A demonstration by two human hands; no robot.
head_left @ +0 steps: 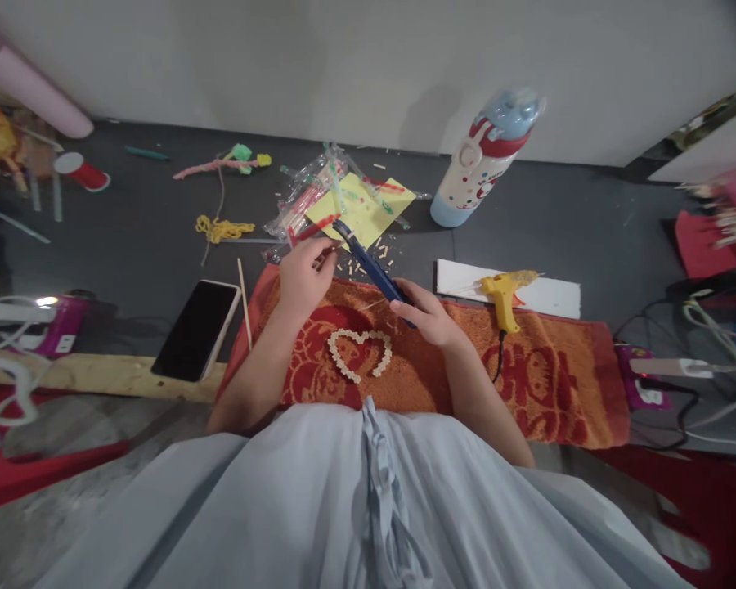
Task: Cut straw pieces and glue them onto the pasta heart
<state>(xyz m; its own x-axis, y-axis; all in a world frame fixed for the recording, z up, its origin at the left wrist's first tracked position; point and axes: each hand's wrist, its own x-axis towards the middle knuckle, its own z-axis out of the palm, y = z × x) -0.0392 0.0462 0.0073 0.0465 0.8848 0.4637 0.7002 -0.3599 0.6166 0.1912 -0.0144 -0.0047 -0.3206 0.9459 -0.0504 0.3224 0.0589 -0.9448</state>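
My right hand (425,312) is wrapped around a long dark-blue cutting tool (374,270), angled up and to the left. My left hand (307,274) is closed in a pinch near the tool's tip, on what looks like a thin wooden stick (338,245), mostly hidden by the fingers. Between my forearms, a heart outline of small pale wooden pieces (334,348) lies on an orange-red towel (417,384); its outline has a gap at the lower right. Short cut bits (356,267) are scattered beyond the towel, by a yellow paper sheet (368,209).
A yellow glue gun (503,296) rests on a white board (552,296) at right. Behind it stands a bottle (482,168). At left lie a phone (196,331), a wooden stick (244,303), yellow yarn (224,230) and a red thread spool (84,172). Clear plastic packaging (303,200) is beyond my left hand.
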